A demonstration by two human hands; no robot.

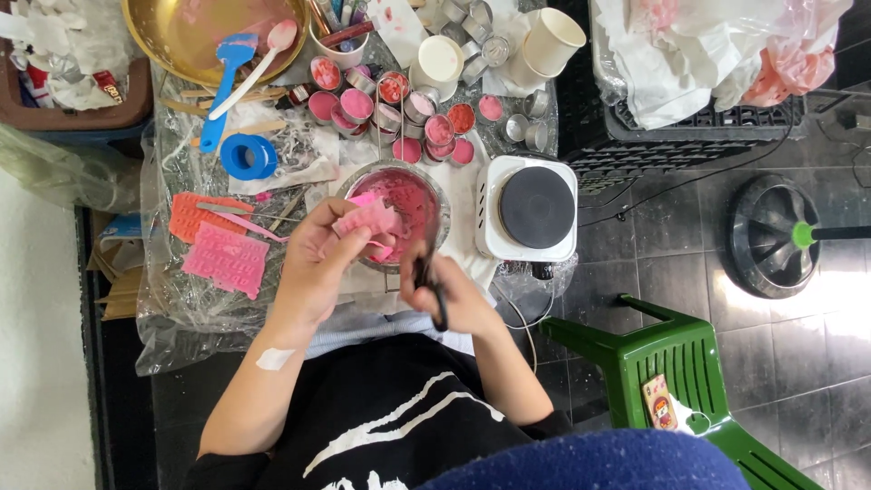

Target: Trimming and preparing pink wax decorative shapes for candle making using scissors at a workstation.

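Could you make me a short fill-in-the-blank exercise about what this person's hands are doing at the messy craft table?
1. The left hand holds a small mould coloured ____.
2. The right hand grips a thin dark tool over a round ____ of pink mixture.
3. Right of the bowl sits a white hot plate with a round ____ disc.
4. The plastic chair on the floor is ____.

Missing words: pink; bowl; black; green

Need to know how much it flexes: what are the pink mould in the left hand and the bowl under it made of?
The pink mould in the left hand looks like matte silicone, going by its soft, rounded edges, though that is not certain. The bowl looks like clear glass: a glossy, see-through rim around pink contents.
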